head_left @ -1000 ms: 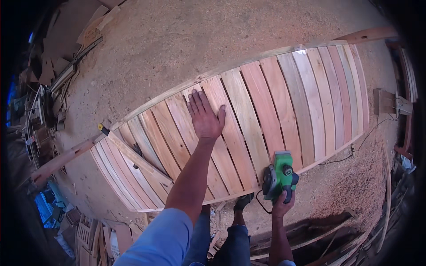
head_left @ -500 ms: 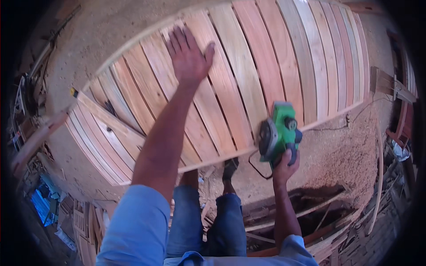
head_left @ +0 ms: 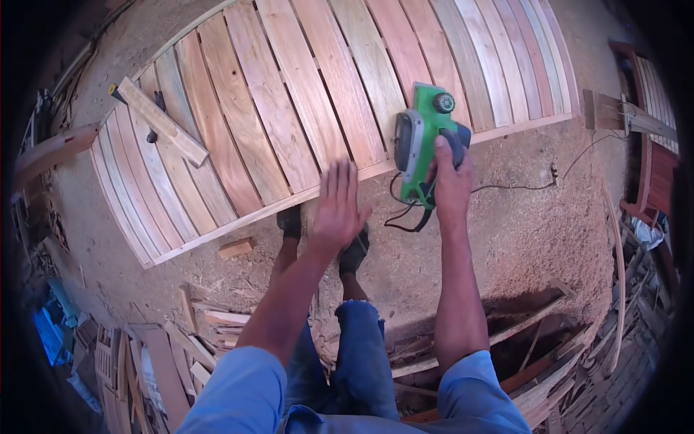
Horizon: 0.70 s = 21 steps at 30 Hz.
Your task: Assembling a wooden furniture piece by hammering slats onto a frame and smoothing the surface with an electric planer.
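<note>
A wide slatted wooden panel (head_left: 260,101), its pale and reddish boards parted by narrow dark gaps, stretches across the upper half of the view. My right hand (head_left: 451,181) grips the rear handle of a green electric planer (head_left: 423,141). The planer's front lies over the panel's near edge, its back end past that edge. My left hand (head_left: 337,206) is flat with fingers stretched, its fingertips at the near edge rail. It holds nothing. A loose wooden batten (head_left: 165,123) lies across the panel's left part, beside some dark tools (head_left: 152,135).
The planer's cord (head_left: 517,188) runs right over the shavings-covered ground (head_left: 535,239). Timber offcuts (head_left: 191,347) lie piled at the lower left. A small wood block (head_left: 236,248) is on the ground below the panel. A wooden beam (head_left: 58,153) juts in from the left.
My left hand has come back from the panel's far side to its near edge. The planer, still in my right hand, has moved up and slightly left in view.
</note>
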Tool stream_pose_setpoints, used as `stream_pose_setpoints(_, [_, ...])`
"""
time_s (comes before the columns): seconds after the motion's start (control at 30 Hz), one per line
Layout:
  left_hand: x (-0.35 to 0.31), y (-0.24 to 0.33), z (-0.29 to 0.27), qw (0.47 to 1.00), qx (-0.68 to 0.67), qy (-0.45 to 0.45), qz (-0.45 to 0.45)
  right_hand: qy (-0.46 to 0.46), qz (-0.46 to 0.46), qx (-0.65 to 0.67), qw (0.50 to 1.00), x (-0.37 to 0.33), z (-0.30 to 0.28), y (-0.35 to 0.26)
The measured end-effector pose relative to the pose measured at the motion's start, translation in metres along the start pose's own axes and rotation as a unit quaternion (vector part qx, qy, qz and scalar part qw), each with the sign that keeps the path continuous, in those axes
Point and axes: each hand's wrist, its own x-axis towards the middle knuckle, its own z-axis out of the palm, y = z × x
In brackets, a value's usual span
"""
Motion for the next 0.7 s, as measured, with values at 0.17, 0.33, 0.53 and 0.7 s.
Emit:
stream_pose_setpoints(0.17, [-0.079,-0.016,0.002,0.997,-0.045,-0.044,0.051,0.003,-0.041,-0.093,0.995,-0.046,-0.015,0.019])
stream_pose_setpoints(0.33, [0.005,-0.149,-0.032,0.955,0.024,0.230,-0.184,0.012,-0.194,-0.198,0.961,-0.130,-0.016,0.047])
stream_pose_setpoints(0.53, [0.078,-0.206,-0.019,0.898,0.038,0.289,-0.329,-0.074,-0.142,-0.183,0.970,-0.169,0.022,0.066])
stream_pose_setpoints(0.7, [0.080,-0.198,-0.015,0.894,0.072,0.284,-0.339,-0.093,-0.134,-0.175,0.971,-0.173,0.039,0.066])
